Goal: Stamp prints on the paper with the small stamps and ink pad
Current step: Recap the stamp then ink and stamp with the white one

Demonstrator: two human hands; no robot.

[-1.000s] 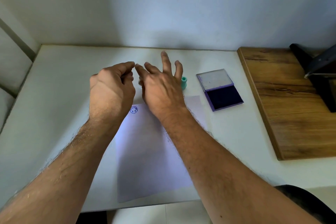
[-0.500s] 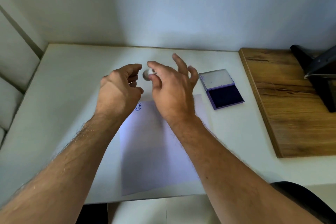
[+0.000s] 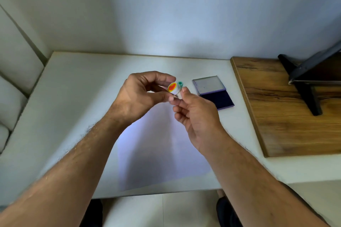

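Observation:
Both hands are raised above the white paper (image 3: 162, 149). My left hand (image 3: 140, 96) pinches a small white stamp (image 3: 173, 88) whose round top, with an orange heart on it, faces me. My right hand (image 3: 193, 114) touches the same stamp from below and the right with its fingertips. A green stamp (image 3: 180, 84) stands on the table just behind them. The open ink pad (image 3: 214, 92), with a dark blue pad and a grey lid, lies to the right of the paper. My hands hide the blue print on the paper.
A wooden board (image 3: 287, 108) lies on the right of the white table (image 3: 73, 97), with a black stand (image 3: 308, 79) on it. A wall runs along the table's far edge, and cushions sit at the left.
Both hands have lifted off the table with the white stamp and turned it so that its heart top faces me. The green stamp is in sight again.

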